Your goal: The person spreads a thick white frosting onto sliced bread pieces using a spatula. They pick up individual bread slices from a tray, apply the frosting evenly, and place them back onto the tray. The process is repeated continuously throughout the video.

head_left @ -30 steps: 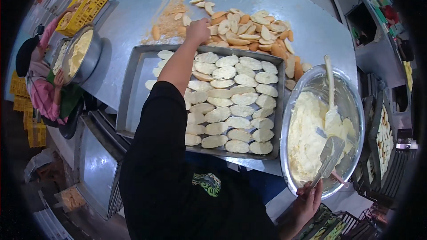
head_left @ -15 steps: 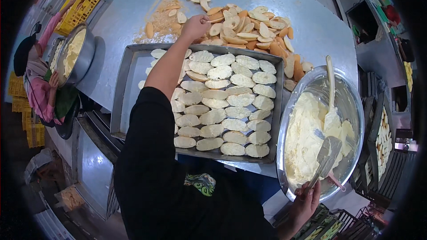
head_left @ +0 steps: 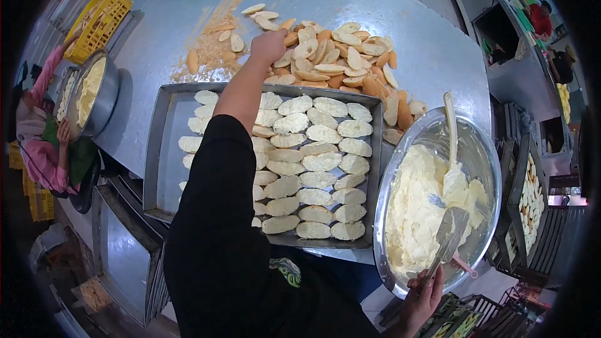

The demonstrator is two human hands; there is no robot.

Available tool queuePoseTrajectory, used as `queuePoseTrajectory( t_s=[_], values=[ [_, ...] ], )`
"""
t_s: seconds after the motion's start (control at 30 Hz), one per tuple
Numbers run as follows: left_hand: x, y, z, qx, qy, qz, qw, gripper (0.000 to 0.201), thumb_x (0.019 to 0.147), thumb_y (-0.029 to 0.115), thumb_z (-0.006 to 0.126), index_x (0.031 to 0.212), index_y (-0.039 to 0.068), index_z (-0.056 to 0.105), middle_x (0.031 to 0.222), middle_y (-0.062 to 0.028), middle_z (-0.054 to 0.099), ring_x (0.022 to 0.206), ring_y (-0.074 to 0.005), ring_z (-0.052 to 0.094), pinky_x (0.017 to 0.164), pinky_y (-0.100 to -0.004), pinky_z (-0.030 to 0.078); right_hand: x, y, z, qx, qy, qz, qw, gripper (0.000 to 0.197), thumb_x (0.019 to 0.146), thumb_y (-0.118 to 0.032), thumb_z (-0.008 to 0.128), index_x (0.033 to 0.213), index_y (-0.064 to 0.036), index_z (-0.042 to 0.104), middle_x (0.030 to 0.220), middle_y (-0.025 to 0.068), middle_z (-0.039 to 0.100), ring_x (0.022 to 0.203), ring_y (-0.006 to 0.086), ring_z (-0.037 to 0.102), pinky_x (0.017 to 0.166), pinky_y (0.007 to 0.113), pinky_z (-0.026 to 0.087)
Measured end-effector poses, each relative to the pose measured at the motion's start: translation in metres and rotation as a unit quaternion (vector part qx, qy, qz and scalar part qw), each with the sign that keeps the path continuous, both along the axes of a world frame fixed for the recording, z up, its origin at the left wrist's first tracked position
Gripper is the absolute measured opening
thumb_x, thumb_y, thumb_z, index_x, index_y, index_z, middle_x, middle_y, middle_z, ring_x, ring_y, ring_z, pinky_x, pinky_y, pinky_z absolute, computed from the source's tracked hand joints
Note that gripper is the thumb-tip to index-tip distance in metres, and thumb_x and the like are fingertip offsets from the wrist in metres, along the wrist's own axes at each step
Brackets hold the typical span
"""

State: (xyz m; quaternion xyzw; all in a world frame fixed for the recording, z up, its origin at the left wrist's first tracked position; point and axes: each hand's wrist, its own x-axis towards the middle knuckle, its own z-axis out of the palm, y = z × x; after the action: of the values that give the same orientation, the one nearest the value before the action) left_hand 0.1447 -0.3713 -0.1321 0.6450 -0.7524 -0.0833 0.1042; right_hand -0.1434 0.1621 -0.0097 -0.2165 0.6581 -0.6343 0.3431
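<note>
At the near left edge of a heap of oval bread slices (head_left: 341, 56), my left hand (head_left: 268, 49) has its fingers closed at a brown-crusted slice; the fingertips are partly hidden. My right hand (head_left: 426, 294) grips a flat metal spatula (head_left: 452, 231), smeared with cream, over the near part of a large steel bowl (head_left: 383, 213). Pale yellow cream (head_left: 410, 206) fills much of that bowl, where a long-handled cream-coated scraper (head_left: 452, 131) leans. Below my left forearm lies a metal baking tray (head_left: 156, 169) with rows of cream-coated bread slices (head_left: 316, 179).
Crumbs (head_left: 210, 44) lie left of the heap. At the left, another person (head_left: 44, 144) is beside a second bowl of cream (head_left: 103, 97) and a yellow crate (head_left: 100, 22). Trays (head_left: 125, 250) are stacked at lower left, and filled racks (head_left: 526, 206) stand at right.
The whole view has shifted, so the tray and bowl appear lower and farther left. My left hand remains by the bread heap, and the spatula is still in my right hand over the bowl.
</note>
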Motion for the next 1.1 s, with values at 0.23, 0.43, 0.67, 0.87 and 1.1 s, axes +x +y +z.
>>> queuePoseTrajectory(
  t_s=[0.23,0.43,0.67,0.87,1.1],
  values=[
    [0.016,0.005,0.011,-0.006,0.143,0.005,0.99,0.034,0.071,0.021,0.061,0.102,0.009,0.056,0.095,-0.0095,0.061,0.087,-0.0245,0.058,0.076,-0.036,0.046,-0.001,-0.013,-0.001,0.003,-0.011,-0.013,1.0,0.042,0.088,-0.013,0.045,0.126,0.0014,0.034,0.087,0.0086,0.049,0.071,0.0123,0.045,0.063,0.025,0.038],
    [-0.006,0.056,0.03,-0.257,0.089,-0.256,0.928,0.018,0.066,0.013,0.061,0.083,0.008,0.059,0.094,-0.0091,0.059,0.092,-0.0256,0.055,0.08,-0.0357,0.043,-0.004,-0.013,-0.005,-0.021,-0.047,-0.016,0.999,0.042,0.086,-0.011,0.046,0.124,0.0047,0.036,0.086,0.0101,0.051,0.073,0.0142,0.046,0.064,0.026,0.038],
    [-0.012,0.087,0.026,-0.249,0.049,-0.297,0.92,0.012,0.065,0.007,0.06,0.076,0.007,0.055,0.081,-0.0093,0.057,0.08,-0.0289,0.055,0.068,-0.0372,0.045,-0.004,0.011,-0.006,-0.041,-0.044,-0.003,0.998,0.04,0.088,-0.01,0.044,0.125,0.0027,0.036,0.087,0.0093,0.051,0.072,0.0128,0.045,0.064,0.025,0.038],
    [-0.015,0.085,0.016,-0.115,0.118,-0.323,0.932,0.013,0.066,0.008,0.06,0.078,0.004,0.054,0.08,-0.0108,0.056,0.078,-0.032,0.055,0.068,-0.038,0.045,-0.008,0.032,-0.009,-0.08,-0.053,-0.025,0.995,0.04,0.087,-0.01,0.043,0.123,0.0053,0.036,0.092,0.0115,0.051,0.076,0.0147,0.046,0.065,0.026,0.038],
    [-0.027,0.117,0.043,-0.106,0.083,-0.299,0.945,0.019,0.067,0.006,0.062,0.084,0.001,0.055,0.085,-0.0138,0.057,0.08,-0.0286,0.057,0.072,-0.0351,0.045,-0.019,0.049,-0.001,-0.118,-0.022,-0.072,0.99,0.039,0.087,-0.009,0.041,0.123,0.0054,0.035,0.094,0.0107,0.05,0.074,0.013,0.045,0.067,0.026,0.038]
  ],
)
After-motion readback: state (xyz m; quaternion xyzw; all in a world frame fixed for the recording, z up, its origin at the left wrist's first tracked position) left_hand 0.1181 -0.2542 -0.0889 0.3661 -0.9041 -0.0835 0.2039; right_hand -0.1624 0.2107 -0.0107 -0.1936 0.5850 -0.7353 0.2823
